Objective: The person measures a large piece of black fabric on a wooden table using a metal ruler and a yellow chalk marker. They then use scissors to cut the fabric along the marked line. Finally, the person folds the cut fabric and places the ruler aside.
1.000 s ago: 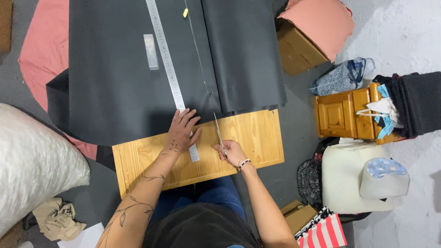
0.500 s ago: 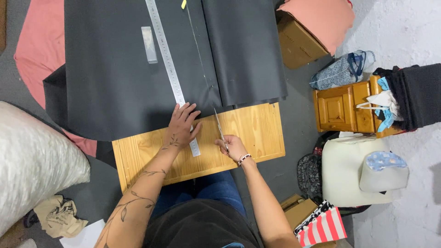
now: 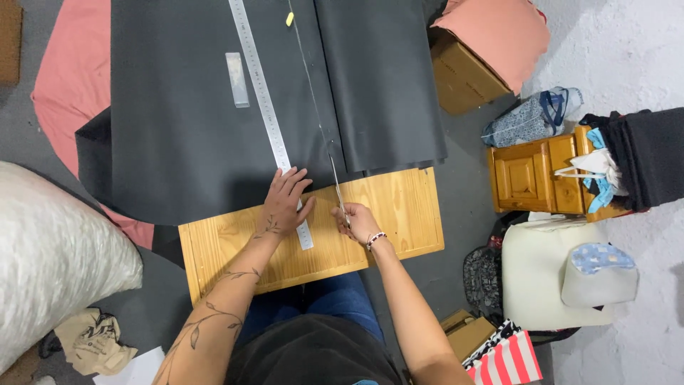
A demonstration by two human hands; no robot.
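Closest in, the left hand is spread flat, palm down, pinning the near end of a long metal ruler right where the dark sheet meets the wooden board it's laid over. Just to the right, the right hand is closed around the handles of a pair of scissors, blades pointing away from the person and sitting at the near edge of the dark sheet, on a thin pale line that runs up the material. The board works as a low tabletop on the floor, with the person's blue-jeaned knees tucked against its near side. Further out, the ruler runs diagonally up across the sheet, with a small clear rectangular piece lying just left of it and a little yellow thing near the far end of the line. Pink fabric pokes out under the sheet on the left, a cardboard box draped in more pink sits off to the far right, and a small wooden cabinet stands beside it.
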